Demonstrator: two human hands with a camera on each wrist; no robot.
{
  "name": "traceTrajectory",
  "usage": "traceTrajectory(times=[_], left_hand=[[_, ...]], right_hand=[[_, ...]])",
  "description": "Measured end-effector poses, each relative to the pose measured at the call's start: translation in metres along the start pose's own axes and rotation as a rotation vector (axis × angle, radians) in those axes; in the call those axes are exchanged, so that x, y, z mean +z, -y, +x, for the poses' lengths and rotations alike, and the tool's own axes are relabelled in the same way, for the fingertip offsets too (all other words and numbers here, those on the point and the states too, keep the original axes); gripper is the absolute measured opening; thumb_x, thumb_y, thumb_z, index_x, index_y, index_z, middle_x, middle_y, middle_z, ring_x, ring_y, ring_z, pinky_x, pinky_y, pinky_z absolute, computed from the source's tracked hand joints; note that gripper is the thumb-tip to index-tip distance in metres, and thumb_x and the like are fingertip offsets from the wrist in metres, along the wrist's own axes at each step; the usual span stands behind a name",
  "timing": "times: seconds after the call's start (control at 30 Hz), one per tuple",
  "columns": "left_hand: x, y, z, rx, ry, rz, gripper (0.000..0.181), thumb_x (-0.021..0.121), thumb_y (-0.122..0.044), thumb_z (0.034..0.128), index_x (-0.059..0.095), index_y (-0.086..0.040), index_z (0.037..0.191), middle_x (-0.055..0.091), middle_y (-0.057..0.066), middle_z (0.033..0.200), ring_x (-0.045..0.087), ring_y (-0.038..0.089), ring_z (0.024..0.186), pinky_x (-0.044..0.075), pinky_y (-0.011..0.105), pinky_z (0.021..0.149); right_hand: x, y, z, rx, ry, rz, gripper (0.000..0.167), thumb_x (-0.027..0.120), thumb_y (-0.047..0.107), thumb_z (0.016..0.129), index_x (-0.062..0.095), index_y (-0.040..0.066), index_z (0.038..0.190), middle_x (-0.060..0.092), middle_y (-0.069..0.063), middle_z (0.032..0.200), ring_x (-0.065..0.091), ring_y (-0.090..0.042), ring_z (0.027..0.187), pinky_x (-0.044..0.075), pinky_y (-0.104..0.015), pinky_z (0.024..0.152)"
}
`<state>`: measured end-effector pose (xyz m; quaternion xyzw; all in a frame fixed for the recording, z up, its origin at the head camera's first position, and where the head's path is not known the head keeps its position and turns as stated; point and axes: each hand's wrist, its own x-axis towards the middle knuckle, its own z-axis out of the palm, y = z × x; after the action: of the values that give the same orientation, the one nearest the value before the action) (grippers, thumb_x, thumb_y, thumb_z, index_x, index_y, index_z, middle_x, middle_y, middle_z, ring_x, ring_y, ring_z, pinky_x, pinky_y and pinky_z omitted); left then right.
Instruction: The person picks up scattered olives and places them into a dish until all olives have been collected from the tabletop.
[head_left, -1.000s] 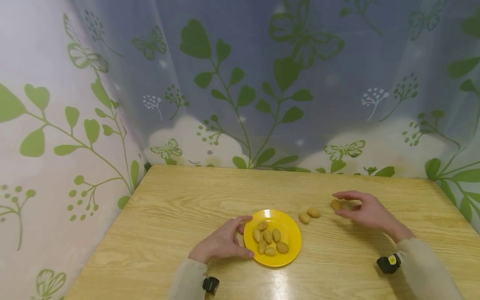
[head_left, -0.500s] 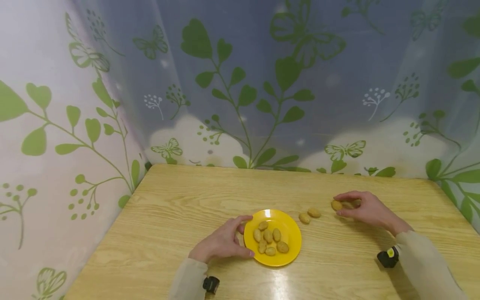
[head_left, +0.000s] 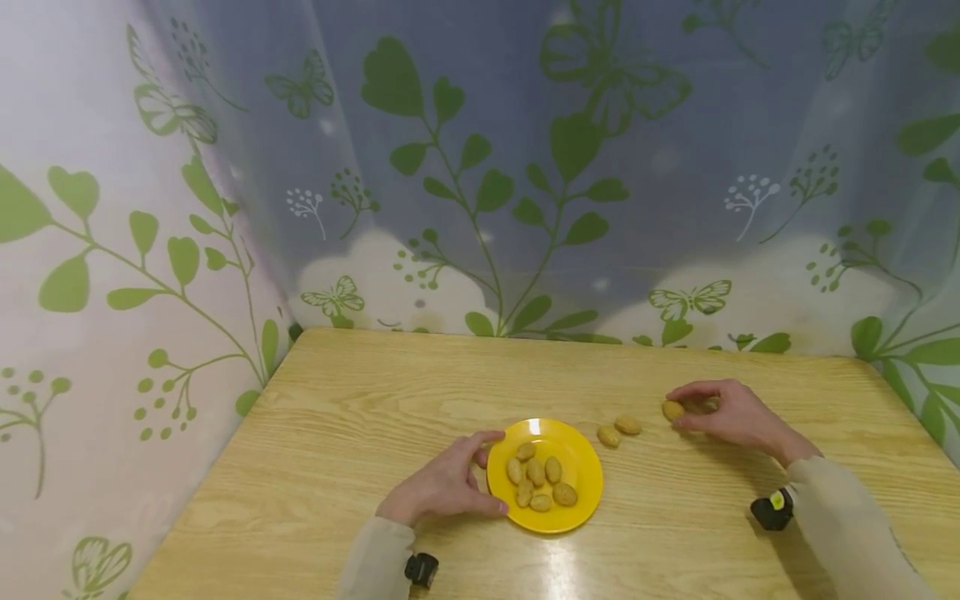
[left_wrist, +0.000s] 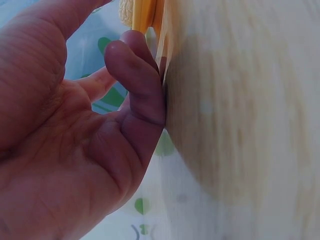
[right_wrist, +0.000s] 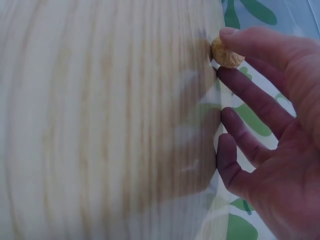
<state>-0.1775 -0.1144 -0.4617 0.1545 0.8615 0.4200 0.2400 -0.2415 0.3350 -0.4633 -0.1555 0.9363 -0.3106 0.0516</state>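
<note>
My left hand [head_left: 446,483] holds the left side of a round yellow plate [head_left: 588,500], thumb at the near rim and index finger at the far rim. Several wrinkled, tan walnuts [head_left: 536,472] lie on the plate. In the left wrist view the lower fingers [left_wrist: 142,85] are bent against the tabletop, and only a sliver of the plate [left_wrist: 145,15] shows. Over to the right, my right hand [head_left: 738,417] pinches a single walnut [right_wrist: 226,54] between thumb and fingers, at table height. Its other fingers touch the wood.
Two loose walnuts [head_left: 627,426] lie on the light wooden table [head_left: 390,375] between the plate and my right hand. A patterned curtain [head_left: 480,250] with green leaves and butterflies hangs along the back and left of the table.
The right hand's fingers have settled closer around the walnut, its wrist shifting slightly. The left hand, the plate and the other walnuts stay where they were.
</note>
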Motion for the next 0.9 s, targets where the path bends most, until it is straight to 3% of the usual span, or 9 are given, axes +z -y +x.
traceTrajectory(times=[0.13,0.37,0.47,0.63,0.73,0.9], left_hand=[[0.0,0.0,-0.001,-0.005,-0.002,0.01,0.093,0.09,-0.026,0.0768,0.04,-0.022,0.155,0.053,0.004,0.118,0.055,0.014,0.075,0.048,0.025,0.065],[-0.001,-0.001,-0.002,0.003,-0.005,0.032,0.092,0.09,-0.027,0.0773,0.041,-0.024,0.155,0.053,0.005,0.118,0.056,0.015,0.078,0.048,0.025,0.067],[-0.001,-0.001,-0.002,0.0,-0.006,0.035,0.092,0.09,-0.028,0.0772,0.04,-0.024,0.155,0.053,0.004,0.118,0.056,0.014,0.078,0.048,0.025,0.067],[-0.001,0.0,-0.001,-0.007,-0.005,0.037,0.092,0.09,-0.029,0.0774,0.041,-0.025,0.155,0.054,0.003,0.118,0.056,0.014,0.077,0.048,0.025,0.067],[-0.001,0.0,-0.001,-0.003,-0.004,0.04,0.092,0.09,-0.029,0.0773,0.041,-0.024,0.155,0.054,0.004,0.118,0.056,0.014,0.078,0.048,0.025,0.067],[-0.001,-0.001,0.0,-0.005,-0.003,0.049,0.093,0.09,-0.029,0.0771,0.04,-0.025,0.155,0.054,0.003,0.118,0.055,0.014,0.078,0.047,0.024,0.067]], right_hand=[[0.0,0.001,0.0,0.009,-0.006,-0.007,0.041,0.079,0.035,0.09,0.073,0.015,0.125,0.069,-0.015,0.131,0.06,-0.04,0.124,0.054,-0.043,0.089],[0.003,0.004,-0.003,0.02,-0.038,-0.021,0.038,0.08,0.035,0.088,0.075,0.016,0.12,0.072,-0.012,0.124,0.064,-0.036,0.118,0.051,-0.049,0.094],[0.004,0.005,-0.005,0.024,-0.048,-0.011,0.038,0.081,0.035,0.087,0.075,0.016,0.119,0.073,-0.01,0.122,0.065,-0.03,0.115,0.053,-0.039,0.09],[0.005,0.007,-0.01,0.02,-0.058,0.034,0.038,0.082,0.032,0.087,0.074,0.014,0.119,0.074,-0.008,0.118,0.065,-0.009,0.105,0.054,-0.023,0.081],[0.007,0.008,-0.013,0.015,-0.056,0.052,0.037,0.082,0.031,0.088,0.074,0.013,0.119,0.074,-0.007,0.116,0.064,-0.001,0.1,0.055,-0.021,0.08],[0.011,0.014,-0.018,-0.005,-0.063,0.088,0.036,0.082,0.026,0.087,0.073,0.011,0.119,0.075,-0.008,0.113,0.064,0.002,0.097,0.056,-0.022,0.079]])
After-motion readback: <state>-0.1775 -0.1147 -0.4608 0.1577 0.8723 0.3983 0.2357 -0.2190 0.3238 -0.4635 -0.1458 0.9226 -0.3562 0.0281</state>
